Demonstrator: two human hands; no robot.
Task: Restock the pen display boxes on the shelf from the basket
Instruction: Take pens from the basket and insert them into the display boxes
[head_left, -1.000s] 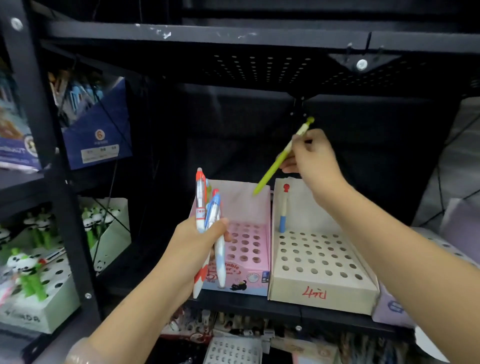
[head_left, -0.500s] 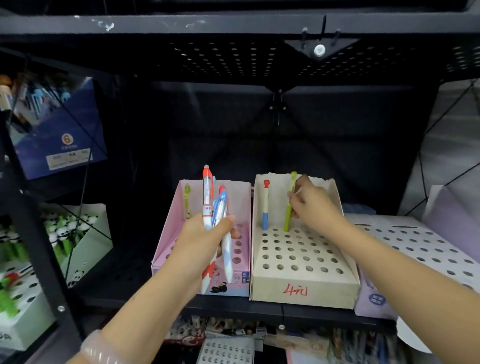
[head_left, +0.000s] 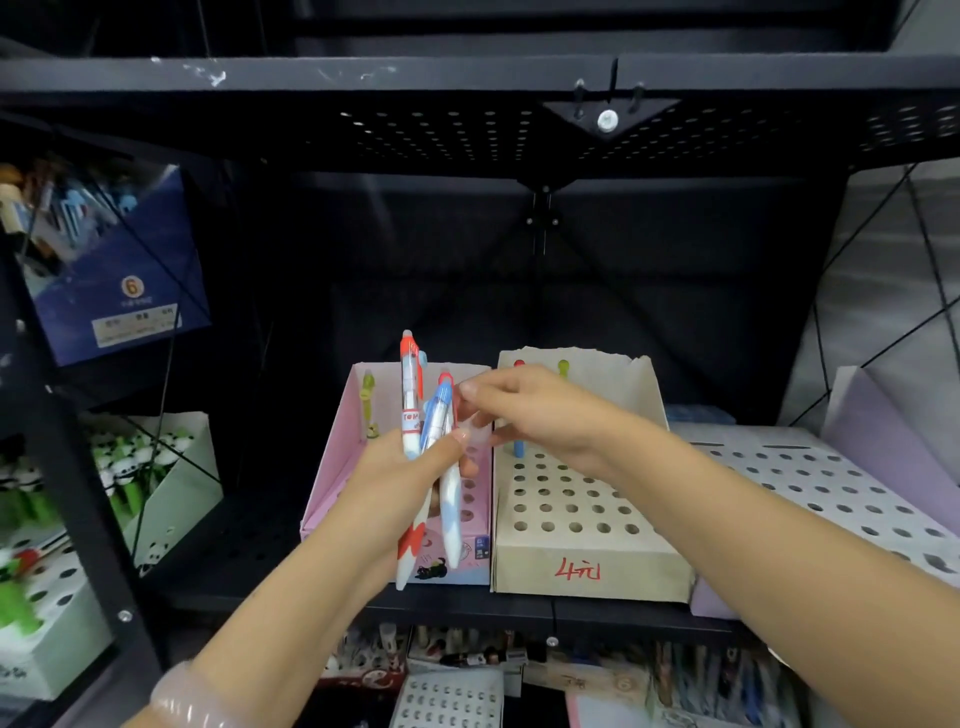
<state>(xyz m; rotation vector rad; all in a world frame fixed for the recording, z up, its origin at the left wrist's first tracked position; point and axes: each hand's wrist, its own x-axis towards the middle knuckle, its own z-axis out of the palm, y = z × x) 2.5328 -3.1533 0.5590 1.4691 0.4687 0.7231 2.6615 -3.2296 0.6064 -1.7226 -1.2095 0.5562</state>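
Pens (head_left: 434, 457) stand bunched upright in my left hand (head_left: 410, 467) before the pink display box (head_left: 332, 493), so my right hand (head_left: 540, 415), fingertips pinching the blue one, can draw it for slotting.

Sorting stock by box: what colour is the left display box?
Pink, seen in the head view: the left display box.
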